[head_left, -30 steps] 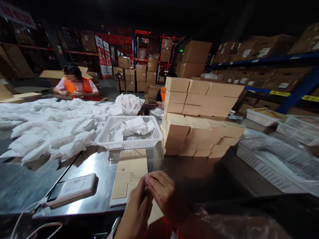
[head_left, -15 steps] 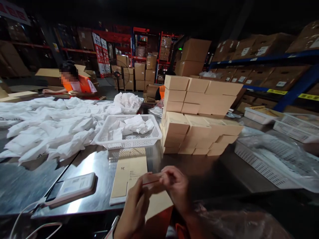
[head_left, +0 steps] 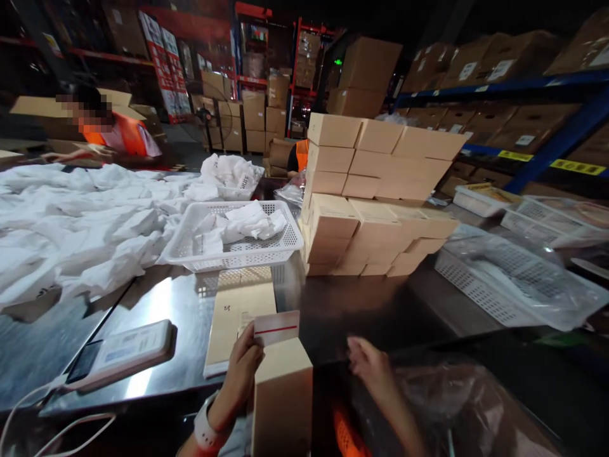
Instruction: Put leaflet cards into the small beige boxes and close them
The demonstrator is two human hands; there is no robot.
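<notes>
Head-worn, looking forward and down across a metal worktable [head_left: 185,304]. Placed close above the left hand [head_left: 242,362] and right hand [head_left: 373,368], catching both near the lower edge. Angled down into a perforated white basket [head_left: 238,261] at middle range, then on past stacked cardboard boxes [head_left: 375,197] to distant red racking [head_left: 254,10]. Wide enough to include blue shelving [head_left: 518,86] at far right.

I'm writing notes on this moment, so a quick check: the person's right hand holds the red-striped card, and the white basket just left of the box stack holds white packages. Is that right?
Wrong hand: the head view shows the left hand holding the red-striped card, with the right hand apart from it. The white basket left of the box stack does hold white packages.
</notes>
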